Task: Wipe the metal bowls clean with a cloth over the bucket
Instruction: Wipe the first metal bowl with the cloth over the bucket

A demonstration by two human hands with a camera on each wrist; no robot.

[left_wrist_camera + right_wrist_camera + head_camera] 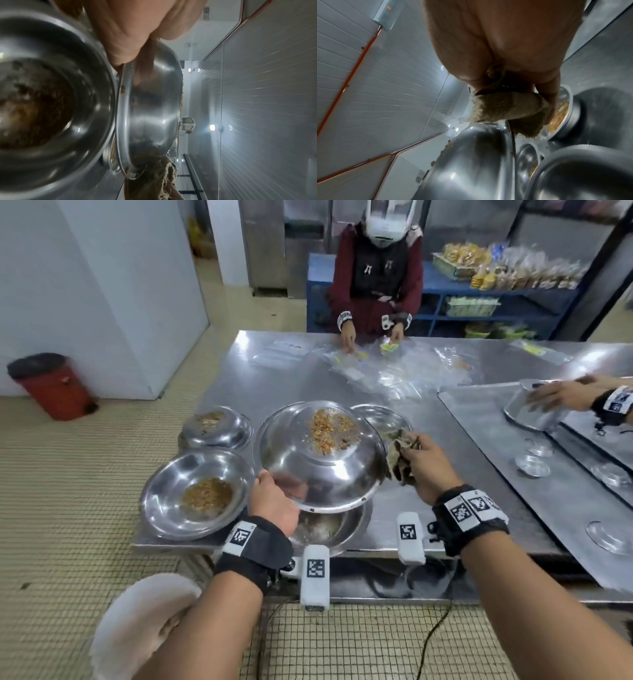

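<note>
Our left hand (274, 505) grips the rim of an upturned bowl (320, 455) with crumbs on its base; our right hand (426, 462) clutches one crumpled cloth (399, 455) beside it. We count four other bowls around it on the table (274, 371).

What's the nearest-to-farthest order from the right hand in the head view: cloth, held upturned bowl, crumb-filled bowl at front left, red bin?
1. cloth, bunched in the right hand itself.
2. held upturned bowl, just left of it, rim in the left hand.
3. crumb-filled bowl, front left table corner.
4. red bin, on the floor far left.
</note>
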